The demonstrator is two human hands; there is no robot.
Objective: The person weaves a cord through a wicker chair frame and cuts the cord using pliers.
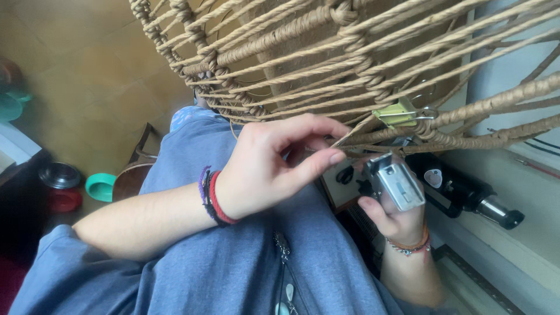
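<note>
Left hand (265,169): thumb and forefinger pinched on a thin cord end (350,139), the other fingers loosely curled; red and dark bracelets (213,197) at the wrist.

Right hand (394,213): just below and beside the left, closed around a metal lighter (398,184), its top pointing up toward the cord end; bead bracelets on that wrist.

Woven cord frame (326,58): directly above both hands, tan cords wrapped and knotted over a hoop; the pinched end runs out of its lower edge.

Binder clip (402,112): yellow-green, clamped on the frame just above the right hand.

Black tool (466,195): right of the right hand, lying on a pale ledge.

Blue garment (233,268): under both forearms.

Teal lid (101,186): well left of the left arm, on the floor.
</note>
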